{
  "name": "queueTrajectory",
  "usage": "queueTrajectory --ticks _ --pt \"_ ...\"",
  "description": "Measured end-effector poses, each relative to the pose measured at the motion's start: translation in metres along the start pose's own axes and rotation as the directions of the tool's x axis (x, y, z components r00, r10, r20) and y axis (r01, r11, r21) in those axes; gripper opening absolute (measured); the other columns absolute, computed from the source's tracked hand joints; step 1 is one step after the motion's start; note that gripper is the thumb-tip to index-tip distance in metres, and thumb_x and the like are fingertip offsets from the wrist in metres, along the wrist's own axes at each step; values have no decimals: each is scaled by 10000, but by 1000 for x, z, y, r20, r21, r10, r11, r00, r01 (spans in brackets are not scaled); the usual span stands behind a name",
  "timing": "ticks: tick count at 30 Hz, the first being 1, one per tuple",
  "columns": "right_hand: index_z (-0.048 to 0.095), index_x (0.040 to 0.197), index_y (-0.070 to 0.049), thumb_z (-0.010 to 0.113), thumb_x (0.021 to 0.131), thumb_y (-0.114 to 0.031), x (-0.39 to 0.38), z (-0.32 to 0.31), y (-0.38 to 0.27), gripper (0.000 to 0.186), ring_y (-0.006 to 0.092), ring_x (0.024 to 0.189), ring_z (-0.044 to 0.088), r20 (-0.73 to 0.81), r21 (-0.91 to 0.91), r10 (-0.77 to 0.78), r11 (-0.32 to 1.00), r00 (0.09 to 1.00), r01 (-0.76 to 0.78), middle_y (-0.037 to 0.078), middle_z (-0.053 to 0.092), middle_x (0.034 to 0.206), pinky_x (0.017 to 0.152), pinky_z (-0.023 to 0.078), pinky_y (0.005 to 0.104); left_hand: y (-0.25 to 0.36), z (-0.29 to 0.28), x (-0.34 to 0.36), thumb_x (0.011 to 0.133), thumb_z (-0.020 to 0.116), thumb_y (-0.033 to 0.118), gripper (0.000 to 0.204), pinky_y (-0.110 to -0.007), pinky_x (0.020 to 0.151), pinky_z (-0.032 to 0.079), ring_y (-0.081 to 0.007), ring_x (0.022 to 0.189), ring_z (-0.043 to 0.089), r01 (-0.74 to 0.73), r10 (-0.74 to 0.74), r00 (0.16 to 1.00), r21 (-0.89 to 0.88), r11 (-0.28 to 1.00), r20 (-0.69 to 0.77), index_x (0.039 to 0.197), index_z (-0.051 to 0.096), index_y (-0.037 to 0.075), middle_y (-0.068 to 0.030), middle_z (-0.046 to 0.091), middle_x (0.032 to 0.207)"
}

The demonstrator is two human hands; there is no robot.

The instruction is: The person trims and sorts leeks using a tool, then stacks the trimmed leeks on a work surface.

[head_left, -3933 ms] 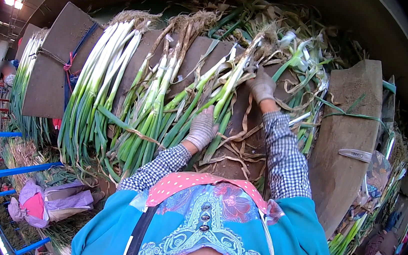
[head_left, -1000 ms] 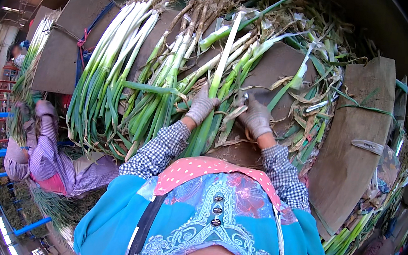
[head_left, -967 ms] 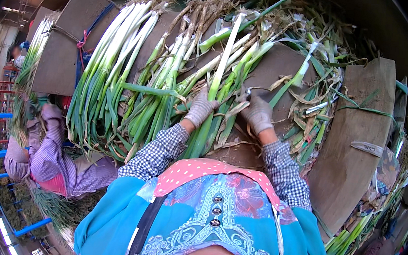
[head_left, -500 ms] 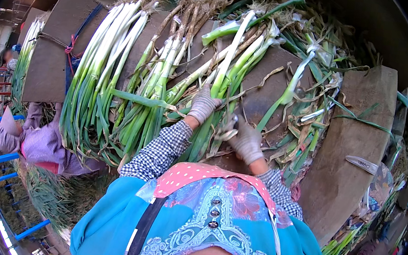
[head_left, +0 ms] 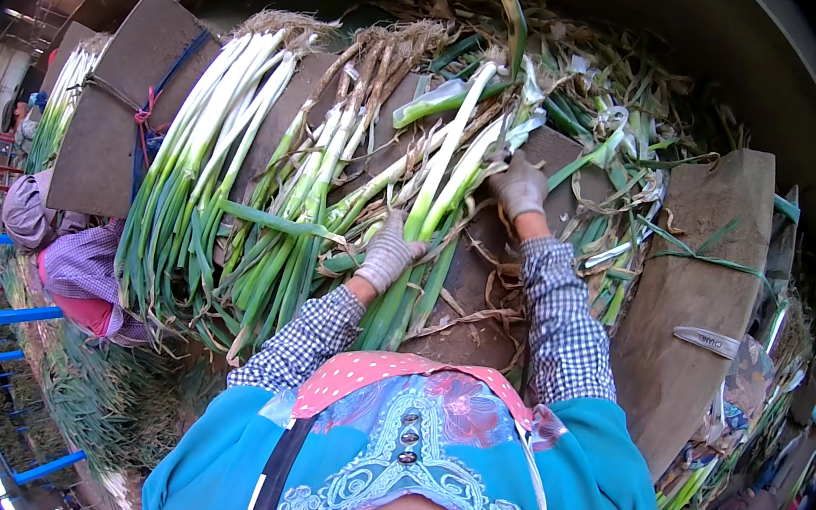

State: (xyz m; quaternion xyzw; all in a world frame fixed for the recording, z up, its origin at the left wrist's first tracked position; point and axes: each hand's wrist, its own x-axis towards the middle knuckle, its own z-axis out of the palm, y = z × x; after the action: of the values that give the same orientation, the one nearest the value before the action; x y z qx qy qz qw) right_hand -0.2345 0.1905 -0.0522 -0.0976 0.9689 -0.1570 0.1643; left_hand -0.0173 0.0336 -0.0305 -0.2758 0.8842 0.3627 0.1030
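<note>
My left hand (head_left: 390, 251) in a striped glove is closed round the green lower stems of a few green onions (head_left: 447, 164), their white ends pointing away from me. My right hand (head_left: 520, 189), also gloved, is farther up and to the right, fingers curled on the upper part of these stems near the root ends. Trimmed-looking white green onions (head_left: 216, 132) lie in a neat row on the left; rougher ones with brown skins (head_left: 328, 160) lie in the middle, with loose dry leaves (head_left: 497, 265) below and right of my right hand.
Boards (head_left: 120, 91) tied with cords stand at left and a tilted board (head_left: 696, 288) at right. Leaf waste (head_left: 618, 88) heaps along the back beneath a dark curved rim (head_left: 779, 86). A co-worker (head_left: 94, 270) bends at the left near blue metal railings (head_left: 14, 316).
My right hand has moved away from my body, up to the upper stems. My left hand still grips the stems. A long leaf now sticks up at the back. The co-worker at left has shifted.
</note>
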Motion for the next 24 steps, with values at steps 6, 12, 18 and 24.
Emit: queueTrajectory --ticks 6,12,18,24 --pt "596 1168 -42 563 884 -509 7 -7 16 548 390 1016 672 -1 91 59 994 998 -59 235 697 1067 893 518 459 -30 -3 -21 728 768 265 706 -434 916 505 -396 1024 641 -21 25 997 64 998 -67 1306 460 0 -274 638 1118" --pt "575 1242 -128 692 827 -500 -116 -6 17 569 309 934 705 349 61 57 995 935 -84 158 712 1048 831 560 419 -36 -17 -67 717 767 250 622 -448 908 506 -404 1014 639 -18 18 999 15 1000 -37 1227 508 5 -259 653 1088" --pt "530 1221 -29 733 810 -328 -79 -10 20 547 380 969 639 -14 28 -188 982 982 188 209 652 1061 841 516 450 -73 -61 -109 669 814 324 743 -353 921 509 -252 1027 658 47 -5 993 -350 936 122 1274 550 -17 -161 678 1115" --pt "511 1385 8 606 931 -282 -17 4 -2 547 290 1210 536 269 873 -537 -215 800 -438 148 579 1327 1105 371 436 -56 -80 -102 689 781 346 810 -392 1030 423 -291 1169 558 -89 177 950 -318 944 257 1356 492 -10 -185 592 1270"
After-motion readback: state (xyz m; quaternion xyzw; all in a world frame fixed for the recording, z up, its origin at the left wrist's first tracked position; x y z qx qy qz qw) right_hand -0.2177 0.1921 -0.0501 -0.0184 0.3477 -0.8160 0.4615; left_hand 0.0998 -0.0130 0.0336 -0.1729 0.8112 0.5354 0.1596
